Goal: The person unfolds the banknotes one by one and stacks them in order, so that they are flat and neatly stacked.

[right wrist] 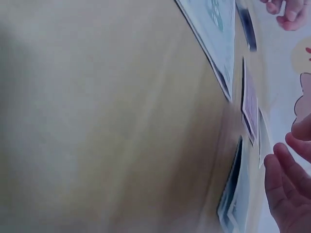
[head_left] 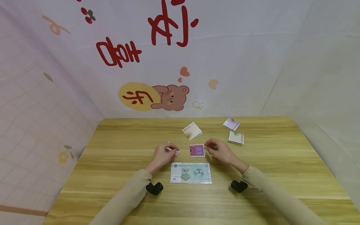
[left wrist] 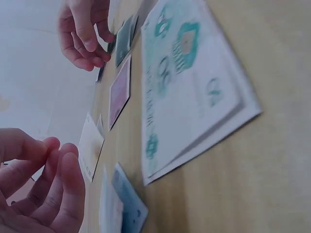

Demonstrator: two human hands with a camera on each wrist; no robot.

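Observation:
My left hand (head_left: 163,153) hovers over the table with thumb and fingertips together and nothing visible between them. Just beneath it stands a small folded blue banknote (left wrist: 130,201), its halves spread slightly apart. My right hand (head_left: 221,152) has loosely bent fingers and holds nothing visible. Close by it is a folded blue-green banknote (right wrist: 235,191), partly hidden by that hand in the head view. Between the hands lies a folded purple banknote (head_left: 197,150). Nearer me is a wide green banknote (head_left: 190,172) marked 50, with two layers showing at its edge in the left wrist view.
Behind the purple one sits a folded tan banknote (head_left: 192,131). At the back right are a folded light-purple banknote (head_left: 231,123) and a folded pale-green banknote (head_left: 236,137). The wooden table (head_left: 118,137) ends at a white printed cloth (head_left: 239,62).

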